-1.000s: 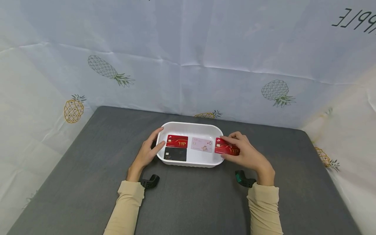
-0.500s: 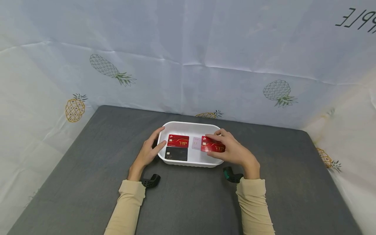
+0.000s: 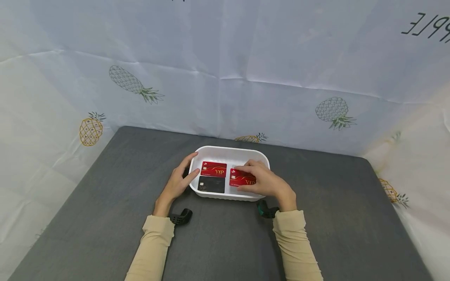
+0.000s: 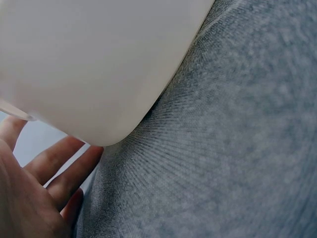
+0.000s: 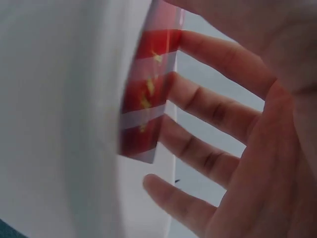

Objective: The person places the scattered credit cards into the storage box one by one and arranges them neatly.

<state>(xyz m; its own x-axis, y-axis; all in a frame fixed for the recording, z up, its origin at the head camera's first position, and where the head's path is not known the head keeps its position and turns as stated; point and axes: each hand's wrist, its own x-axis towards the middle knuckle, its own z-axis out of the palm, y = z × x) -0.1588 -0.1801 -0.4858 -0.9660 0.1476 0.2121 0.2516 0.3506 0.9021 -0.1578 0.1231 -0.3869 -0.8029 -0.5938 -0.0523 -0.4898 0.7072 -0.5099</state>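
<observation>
A white plastic tray (image 3: pixel 228 197) stands on the grey table. On its left side, my left hand (image 3: pixel 177 183) holds the rim, thumb over the edge and fingers against the outer wall (image 4: pixel 99 74). My right hand (image 3: pixel 265 181) pinches a red VIP card (image 3: pixel 241 177) by its edges over the tray's right half. In the right wrist view, several fingertips press along the edge of that red card (image 5: pixel 148 94). Another red VIP card (image 3: pixel 213 169) lies inside at the left, with a black VIP card (image 3: pixel 212 185) just in front of it. The pale pink card is hidden beneath the held card and hand.
The grey table (image 3: pixel 225 242) stretches around the tray on all sides. Behind it hangs a white cloth (image 3: pixel 225 105) printed with pineapples. Black wrist bands with camera mounts (image 3: pixel 181 216) sit near both cuffs.
My right hand has carried the red card leftward from the tray's right end, so that it covers the pale pink card. The left hand has kept its hold on the rim.
</observation>
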